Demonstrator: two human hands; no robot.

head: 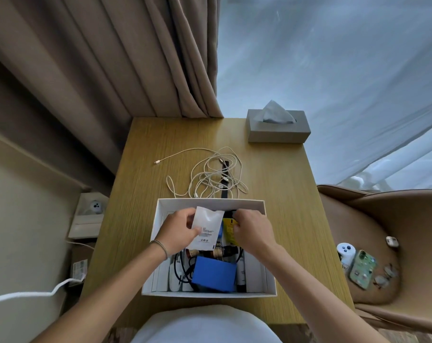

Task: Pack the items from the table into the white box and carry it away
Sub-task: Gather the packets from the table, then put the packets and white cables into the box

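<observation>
- We see the white box (269,246) sitting on the near part of the wooden table (145,174), already holding several things.
- Our left hand (179,229) pinches a white pouch (206,227) by its left edge, holding it over the far half of the box.
- Our right hand (252,230) has its fingers curled down onto a yellow packet (228,230) inside the box; we cannot tell whether they actually grip it.
- A blue box (213,273) lies in the near half of the white box, with black cords and small bottles just beside it.
- A tangle of white cables (210,174) lies on the table just beyond the box, over a black strap (226,167).
- A grey tissue box (279,126) stands at the table's far right corner.
- On the tan chair (407,219) to the right lie a phone (362,268) and a white controller (346,252).
</observation>
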